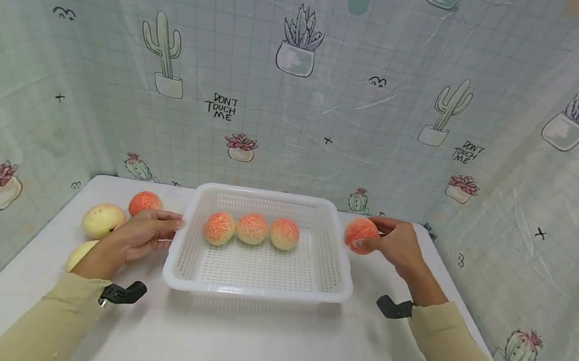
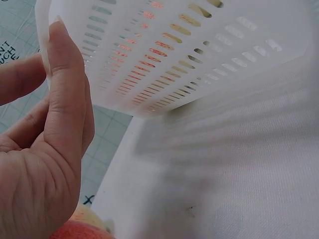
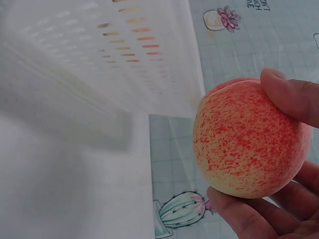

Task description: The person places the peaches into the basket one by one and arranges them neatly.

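A white perforated plastic basket stands on the white table with three red-speckled peaches in a row inside. My left hand is at its left rim; in the left wrist view the thumb and a finger meet at the rim, pinching it. Just outside the basket's right side, my right hand grips another peach. Its thumb lies over the peach's top and fingers curl under it in the right wrist view.
Left of the basket lie a red-orange round fruit and yellow fruits, partly hidden by the left hand and forearm. A curtain printed with potted plants hangs around the table at the back and sides.
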The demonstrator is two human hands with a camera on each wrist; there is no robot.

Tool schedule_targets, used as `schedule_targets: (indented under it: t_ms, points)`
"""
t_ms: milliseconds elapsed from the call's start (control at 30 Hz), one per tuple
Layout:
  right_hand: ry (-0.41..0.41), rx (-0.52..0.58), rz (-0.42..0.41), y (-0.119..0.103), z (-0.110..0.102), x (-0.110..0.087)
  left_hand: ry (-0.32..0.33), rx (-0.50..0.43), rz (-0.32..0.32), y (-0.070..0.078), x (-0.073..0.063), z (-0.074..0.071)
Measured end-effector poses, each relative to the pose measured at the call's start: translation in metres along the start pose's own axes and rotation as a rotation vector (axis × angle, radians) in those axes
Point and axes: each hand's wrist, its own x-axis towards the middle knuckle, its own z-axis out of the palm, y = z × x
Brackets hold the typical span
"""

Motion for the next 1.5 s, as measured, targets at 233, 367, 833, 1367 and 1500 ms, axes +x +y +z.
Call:
schedule_targets:
  t_ms: [233,367,833,1367,1500]
  points:
    - [-0.038,-0.001,-0.017,-0.009,0.004,0.000,-0.010,-0.003,0.004,0.000,0.000,-0.002]
    - [-0.052,-0.005,-0.033,-0.015,0.007,0.000,-0.004,0.000,0.001,-0.001,0.000,-0.002]
    - [-0.111,0.023,-0.062,-0.034,0.026,0.004,0.004,0.003,0.000,-0.001,0.001,-0.002]
    - [-0.161,-0.019,-0.092,-0.047,0.048,0.006,0.003,0.004,-0.008,-0.001,-0.001,-0.002]
    - [-0.181,-0.027,-0.101,-0.052,0.054,0.006,0.004,0.005,-0.002,-0.002,-0.001,-0.002]
